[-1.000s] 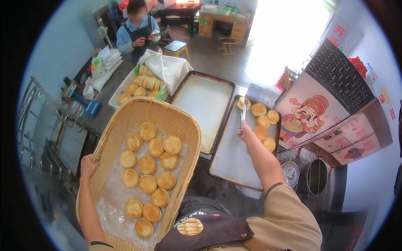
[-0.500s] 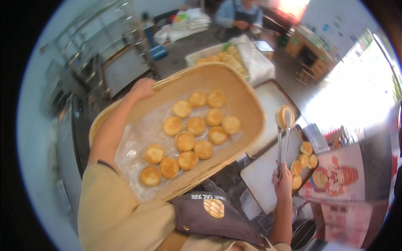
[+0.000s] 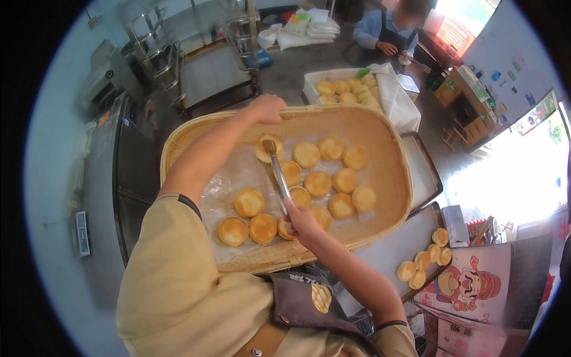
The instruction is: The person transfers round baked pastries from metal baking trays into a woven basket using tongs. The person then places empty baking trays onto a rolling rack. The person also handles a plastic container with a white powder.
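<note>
Tongs point(image 3: 279, 172), in the head view, are grasped by the fingers of the right hand point(image 3: 302, 224), wrapped around the handle end. The metal tips are pointed away from these fingers, ahead and slightly left, and are laid over a bun point(image 3: 260, 153) in the basket point(image 3: 389, 168); whether that bun is pinched cannot be told. The far rim of the basket is grasped by the fingers of the left hand point(image 3: 265, 109), curled over it just beyond the same bun.

Other golden buns point(image 3: 318, 184) are spread on a crinkled liner point(image 3: 221, 189), to both sides of the right fingers and ahead of them, some partly hidden by the hand. Toward the body from the right fingers, a brown apron point(image 3: 297, 297) is seen near the basket's close rim. To their right, outside the basket, a cluster of buns point(image 3: 422, 260) is gathered along the right side of a dark-rimmed tray point(image 3: 386, 253).

Beyond the left fingers and to the right, more buns are held in a white tub point(image 3: 307, 90), partly draped with a cloth point(image 3: 397, 98). Farther off, a person point(image 3: 386, 35) in blue sleeves is seen.
</note>
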`<state>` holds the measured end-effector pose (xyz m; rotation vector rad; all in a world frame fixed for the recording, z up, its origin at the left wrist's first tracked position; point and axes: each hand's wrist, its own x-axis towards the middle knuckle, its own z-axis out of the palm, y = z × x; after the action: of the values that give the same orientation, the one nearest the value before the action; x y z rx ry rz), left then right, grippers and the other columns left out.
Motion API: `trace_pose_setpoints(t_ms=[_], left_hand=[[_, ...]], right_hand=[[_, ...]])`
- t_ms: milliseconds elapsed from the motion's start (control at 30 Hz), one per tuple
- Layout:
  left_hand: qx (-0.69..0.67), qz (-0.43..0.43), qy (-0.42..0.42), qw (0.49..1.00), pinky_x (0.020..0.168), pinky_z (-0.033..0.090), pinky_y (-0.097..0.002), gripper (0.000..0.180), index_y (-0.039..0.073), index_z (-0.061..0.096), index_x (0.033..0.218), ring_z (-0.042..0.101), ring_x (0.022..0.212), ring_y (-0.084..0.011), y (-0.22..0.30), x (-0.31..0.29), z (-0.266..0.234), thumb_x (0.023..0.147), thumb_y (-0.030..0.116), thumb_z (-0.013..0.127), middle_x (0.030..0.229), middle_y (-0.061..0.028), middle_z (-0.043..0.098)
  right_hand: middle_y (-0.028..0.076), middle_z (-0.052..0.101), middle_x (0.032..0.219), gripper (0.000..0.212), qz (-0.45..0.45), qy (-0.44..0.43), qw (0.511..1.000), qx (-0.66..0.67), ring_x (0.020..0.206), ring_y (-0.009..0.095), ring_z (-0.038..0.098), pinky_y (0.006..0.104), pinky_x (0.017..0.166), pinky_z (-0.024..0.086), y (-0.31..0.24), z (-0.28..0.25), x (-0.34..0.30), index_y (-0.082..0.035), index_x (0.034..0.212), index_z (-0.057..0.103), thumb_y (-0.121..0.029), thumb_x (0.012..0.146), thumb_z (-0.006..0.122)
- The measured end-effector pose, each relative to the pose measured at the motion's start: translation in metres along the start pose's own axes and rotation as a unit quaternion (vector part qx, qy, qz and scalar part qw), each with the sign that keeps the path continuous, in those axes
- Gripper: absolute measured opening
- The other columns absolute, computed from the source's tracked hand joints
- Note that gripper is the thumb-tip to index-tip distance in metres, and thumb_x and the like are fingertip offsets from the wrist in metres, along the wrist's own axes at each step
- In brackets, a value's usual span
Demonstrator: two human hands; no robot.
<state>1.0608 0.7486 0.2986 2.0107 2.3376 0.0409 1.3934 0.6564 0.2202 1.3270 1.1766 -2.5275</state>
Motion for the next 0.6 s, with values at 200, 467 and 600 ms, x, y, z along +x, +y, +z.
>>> trace_pose_setpoints(t_ms=[200,467,600], left_hand=[[-0.009,-0.011,0.001,1.0,0.085,0.057,-0.0486,0.028,0.001,0.075,0.091,0.071,0.098,-0.039,-0.001,-0.006,0.001,0.072,0.021,0.07,0.097,-0.0225,0.074],[-0.023,0.003,0.009,1.0,0.086,0.056,-0.0493,0.029,0.004,0.077,0.094,0.07,0.099,-0.0394,0.002,-0.006,0.006,0.074,0.024,0.074,0.1,-0.0226,0.074],[-0.013,0.015,0.039,0.999,0.087,0.055,-0.0509,0.024,0.005,0.076,0.093,0.067,0.097,-0.0434,0.005,-0.015,0.007,0.075,0.021,0.072,0.096,-0.0239,0.072]], right_hand=[[0.004,0.053,0.079,0.04,0.068,-0.012,0.994,0.086,0.054,0.01,0.045,0.0247,0.046,0.037,0.032,0.011,-0.018,-0.008,0.102,0.052,-0.048,0.106,0.055],[0.003,0.056,0.085,0.036,0.012,-0.114,0.985,0.126,0.058,0.008,0.044,0.0221,0.047,0.035,0.055,-0.071,-0.137,-0.008,0.111,0.054,-0.044,0.109,0.051],[0.002,0.058,0.092,0.044,-0.134,0.005,0.964,0.23,0.068,0.007,0.047,0.0191,0.049,0.034,0.092,-0.141,-0.204,-0.011,0.139,0.052,-0.044,0.11,0.049]])
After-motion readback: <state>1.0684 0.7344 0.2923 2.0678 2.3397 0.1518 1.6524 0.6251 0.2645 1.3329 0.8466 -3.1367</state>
